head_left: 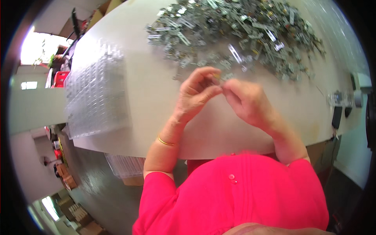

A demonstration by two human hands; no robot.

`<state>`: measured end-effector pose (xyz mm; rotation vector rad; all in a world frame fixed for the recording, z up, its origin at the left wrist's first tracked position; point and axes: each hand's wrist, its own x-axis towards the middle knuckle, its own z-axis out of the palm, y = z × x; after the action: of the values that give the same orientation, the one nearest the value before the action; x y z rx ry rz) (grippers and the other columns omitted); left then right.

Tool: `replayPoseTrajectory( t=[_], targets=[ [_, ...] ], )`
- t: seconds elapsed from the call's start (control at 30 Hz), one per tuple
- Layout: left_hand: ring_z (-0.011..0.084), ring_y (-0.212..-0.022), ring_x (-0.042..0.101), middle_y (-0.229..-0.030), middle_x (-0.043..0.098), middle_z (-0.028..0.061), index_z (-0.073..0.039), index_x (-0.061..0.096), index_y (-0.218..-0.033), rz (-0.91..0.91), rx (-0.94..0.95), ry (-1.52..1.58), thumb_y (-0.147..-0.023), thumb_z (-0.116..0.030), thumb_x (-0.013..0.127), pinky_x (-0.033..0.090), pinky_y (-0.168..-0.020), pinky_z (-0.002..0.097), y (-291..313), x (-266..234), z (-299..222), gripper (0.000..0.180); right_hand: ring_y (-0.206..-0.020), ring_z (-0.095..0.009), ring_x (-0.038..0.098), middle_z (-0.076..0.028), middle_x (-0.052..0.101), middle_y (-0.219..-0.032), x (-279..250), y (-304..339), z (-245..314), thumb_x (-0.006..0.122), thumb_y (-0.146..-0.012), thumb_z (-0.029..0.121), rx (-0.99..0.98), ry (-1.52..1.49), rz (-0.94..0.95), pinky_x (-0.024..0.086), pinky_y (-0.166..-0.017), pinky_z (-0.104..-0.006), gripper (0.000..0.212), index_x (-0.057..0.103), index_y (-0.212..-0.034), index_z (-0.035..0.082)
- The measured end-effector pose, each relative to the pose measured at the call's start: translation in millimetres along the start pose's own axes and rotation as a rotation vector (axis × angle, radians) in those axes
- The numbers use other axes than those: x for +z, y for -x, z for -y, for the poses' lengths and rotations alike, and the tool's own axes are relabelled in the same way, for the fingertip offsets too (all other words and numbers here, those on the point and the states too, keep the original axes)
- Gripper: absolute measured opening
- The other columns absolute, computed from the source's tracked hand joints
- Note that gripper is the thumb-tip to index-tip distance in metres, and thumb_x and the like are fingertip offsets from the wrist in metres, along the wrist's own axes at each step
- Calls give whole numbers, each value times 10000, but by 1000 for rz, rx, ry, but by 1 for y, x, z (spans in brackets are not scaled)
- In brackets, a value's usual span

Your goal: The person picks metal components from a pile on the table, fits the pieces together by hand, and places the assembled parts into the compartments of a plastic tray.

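Note:
My left hand [199,91] and my right hand [246,100] meet over the pale table [156,135], fingertips together. Both are closed in a pinch around a small part, mostly covered by the fingers; a yellowish bit [216,75] shows by the left fingers. What the part is I cannot make out. Just beyond the hands lies a large heap of small metal parts [235,31], silvery and flat, some with brassy bits. A few loose pieces [225,64] have spread from the heap's near edge, close to my fingertips.
Clear plastic trays with rows of pockets [96,94] lie on the left side of the table. Clear plastic film [333,27] covers the far right. A black object [336,117] sits by the right edge. Below the table's front edge is another clear tray [125,164] on a cardboard box.

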<state>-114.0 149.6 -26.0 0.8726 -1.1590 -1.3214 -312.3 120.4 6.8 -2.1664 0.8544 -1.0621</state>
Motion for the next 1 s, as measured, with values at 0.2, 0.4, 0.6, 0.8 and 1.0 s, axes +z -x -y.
replayPoseTrajectory(
  t=[0.2, 0.4, 0.6, 0.8, 1.0],
  targets=[
    [64, -900, 600, -979, 637, 5, -44, 579, -1308, 31, -43, 47, -936, 49, 673, 515, -805, 238, 0, 3, 5, 395, -619, -316, 613, -149, 608, -751, -8, 3, 1, 665, -919, 27, 56, 39, 117, 464, -562, -375, 71, 609, -956, 51],
    [78, -868, 583, -952, 619, 10, -47, 565, -1292, 130, -56, 61, -968, -23, 664, 504, -781, 254, 5, -6, 6, 339, -736, -96, 580, -47, 656, -919, -8, 10, -16, 617, -995, 47, 276, -260, 2, 456, -627, -256, 70, 625, -1064, 58],
    [102, -843, 610, -955, 625, 25, -9, 566, -1242, 305, -169, 159, -950, -190, 731, 523, -740, 269, 5, -2, 4, 381, -911, -90, 577, -49, 629, -1099, -10, 5, -22, 585, -1024, 40, 201, -589, -84, 493, -788, -238, 115, 622, -1133, 43],
    [133, -801, 641, -940, 646, 62, -3, 558, -1191, 295, -296, 238, -935, -199, 730, 532, -739, 292, 5, 0, -4, 365, -808, -87, 591, -29, 633, -981, -6, 7, -22, 557, -1042, 46, 249, -463, -6, 509, -738, -234, 85, 616, -1100, 23],
    [182, -744, 651, -886, 653, 74, -6, 571, -1094, 86, 215, -378, -912, -125, 726, 537, -705, 333, 5, 4, 7, 267, -761, -78, 603, -11, 632, -901, -2, 6, -21, 551, -1055, 82, 312, -411, -137, 518, -726, -236, 109, 607, -1135, 36]
  ],
)
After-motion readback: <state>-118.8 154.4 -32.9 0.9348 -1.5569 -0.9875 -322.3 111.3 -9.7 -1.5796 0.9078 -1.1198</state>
